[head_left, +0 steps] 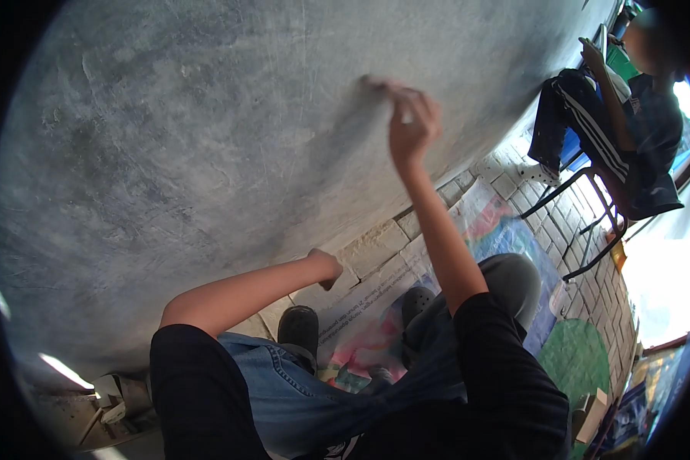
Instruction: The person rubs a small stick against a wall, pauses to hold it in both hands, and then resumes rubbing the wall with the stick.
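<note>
A grey, mottled wall (184, 130) fills the upper left of the head view. My right hand (414, 119) is raised in front of it, fingers bent together toward the wall; a small dark blurred spot lies at the fingertips, and I cannot make out whether it is a held object. Lower down, near the foot of the wall, my left hand (326, 268) is curled with its fingers folded in; anything inside it is hidden. Below the hands a printed banner (360, 330) lies on the paving, partly under my shoes.
At the upper right a person (590, 123) in dark clothes sits on a metal-legged chair (583, 264). A green round piece (575, 356) and a cardboard box (590, 416) lie at the lower right. Brick paving (544, 222) runs beside the wall.
</note>
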A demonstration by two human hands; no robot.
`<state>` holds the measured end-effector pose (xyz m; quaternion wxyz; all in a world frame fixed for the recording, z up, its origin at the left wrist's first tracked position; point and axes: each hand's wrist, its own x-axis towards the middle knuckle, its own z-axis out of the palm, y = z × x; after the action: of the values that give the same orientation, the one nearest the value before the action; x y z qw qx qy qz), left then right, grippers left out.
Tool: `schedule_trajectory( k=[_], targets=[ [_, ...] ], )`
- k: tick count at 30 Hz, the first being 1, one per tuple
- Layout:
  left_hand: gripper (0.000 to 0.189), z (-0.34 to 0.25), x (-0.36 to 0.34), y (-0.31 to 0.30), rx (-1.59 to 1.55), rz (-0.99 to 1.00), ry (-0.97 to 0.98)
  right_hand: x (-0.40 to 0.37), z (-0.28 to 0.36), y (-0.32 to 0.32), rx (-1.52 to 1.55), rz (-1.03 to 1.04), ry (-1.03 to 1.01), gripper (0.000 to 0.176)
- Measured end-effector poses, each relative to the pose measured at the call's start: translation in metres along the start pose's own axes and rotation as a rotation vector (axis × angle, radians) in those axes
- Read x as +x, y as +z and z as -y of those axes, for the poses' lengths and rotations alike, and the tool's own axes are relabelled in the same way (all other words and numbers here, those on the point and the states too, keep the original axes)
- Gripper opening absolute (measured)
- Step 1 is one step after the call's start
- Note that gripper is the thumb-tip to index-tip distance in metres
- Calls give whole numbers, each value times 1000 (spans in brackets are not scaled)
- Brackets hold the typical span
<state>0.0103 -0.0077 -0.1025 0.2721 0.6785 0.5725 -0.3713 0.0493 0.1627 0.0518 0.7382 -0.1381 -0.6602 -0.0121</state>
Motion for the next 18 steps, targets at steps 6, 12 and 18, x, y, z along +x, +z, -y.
schedule_trajectory(
  k=[6,12,18],
  targets=[
    [36,6,3,-12,-94,-209,22,7,-47,-7,-34,44,-89,21],
    [32,10,1,2,-34,-153,-10,-2,-1,1,-51,23,55,21],
    [29,7,8,-5,-73,-143,-8,13,-28,-2,-49,6,-170,17]
  ],
)
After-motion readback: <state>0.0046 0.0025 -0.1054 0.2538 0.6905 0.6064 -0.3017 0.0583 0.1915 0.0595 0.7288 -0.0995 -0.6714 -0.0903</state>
